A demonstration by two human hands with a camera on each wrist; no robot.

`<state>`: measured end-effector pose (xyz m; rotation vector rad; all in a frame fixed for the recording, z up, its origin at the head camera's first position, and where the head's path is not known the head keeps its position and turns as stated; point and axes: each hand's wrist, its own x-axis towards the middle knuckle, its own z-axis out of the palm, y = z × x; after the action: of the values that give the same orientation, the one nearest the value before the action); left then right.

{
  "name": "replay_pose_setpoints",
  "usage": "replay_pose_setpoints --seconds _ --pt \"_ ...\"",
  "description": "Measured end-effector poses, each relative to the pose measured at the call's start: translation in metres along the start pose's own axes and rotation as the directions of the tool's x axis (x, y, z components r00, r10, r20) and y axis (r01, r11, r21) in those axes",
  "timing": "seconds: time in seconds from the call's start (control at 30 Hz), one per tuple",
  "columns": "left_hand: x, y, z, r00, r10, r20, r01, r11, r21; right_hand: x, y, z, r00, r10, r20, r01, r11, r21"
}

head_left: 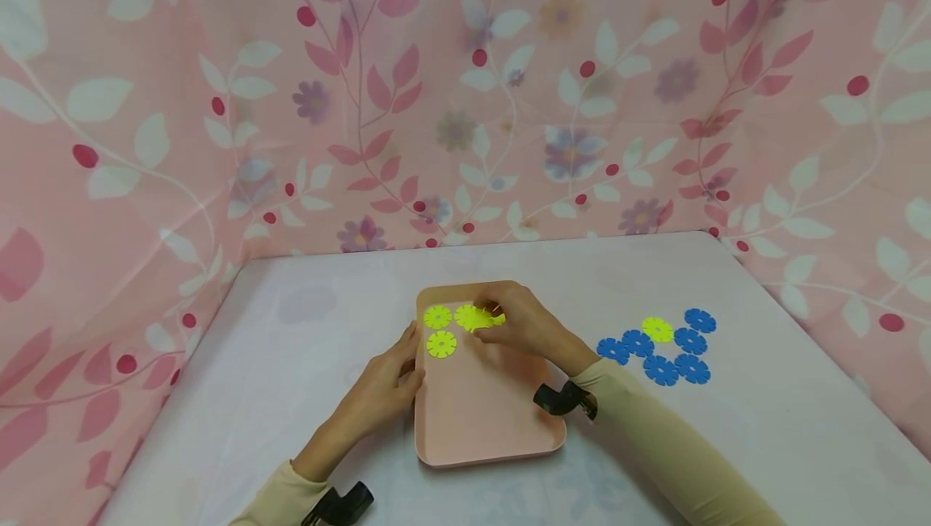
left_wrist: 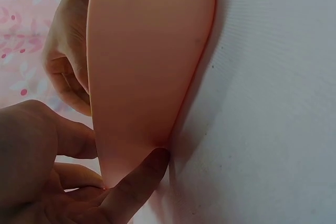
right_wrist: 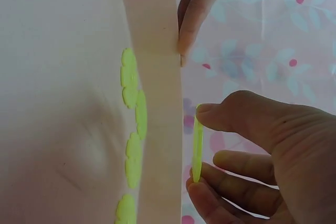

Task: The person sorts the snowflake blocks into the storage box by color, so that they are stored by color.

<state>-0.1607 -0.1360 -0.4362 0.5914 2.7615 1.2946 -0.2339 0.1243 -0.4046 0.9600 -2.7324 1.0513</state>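
The work in hand appears to be part-way along, with yellow notched discs gathering in a shallow pink tray (head_left: 480, 421) on the white-covered table (head_left: 771, 397). Four yellow discs (head_left: 441, 344) can be counted lying in the tray in the right wrist view; in the head view they sit toward its far left corner, with one partly covered by the fingers. A further disc, the held yellow disc (right_wrist: 198, 145), is pinched between the thumb and fingertips of the right hand (head_left: 520, 320), on edge above the far part of the tray; in the right wrist view it is apart from those lying there, so its placing looks not yet done. The left hand (head_left: 385, 380) holds the tray's left side, its thumb at the rim and its fingers against the outer wall. Well to the right of the tray, one loose yellow disc (head_left: 658, 330) lies on the table among six blue discs (head_left: 660, 370). If yellow pieces alone are being collected, what is left seems to be the one in the fingers and that single one outside; none of the blue ones is seen in the tray, and whether they also belong there cannot be told.
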Motion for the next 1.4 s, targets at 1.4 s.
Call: replay_pose_setpoints --seconds 1.4 --pt "0.001 0.002 -0.001 1.0 0.013 0.014 -0.014 0.999 0.044 0.004 0.029 0.017 0.973 -0.097 0.211 0.105 0.994 -0.028"
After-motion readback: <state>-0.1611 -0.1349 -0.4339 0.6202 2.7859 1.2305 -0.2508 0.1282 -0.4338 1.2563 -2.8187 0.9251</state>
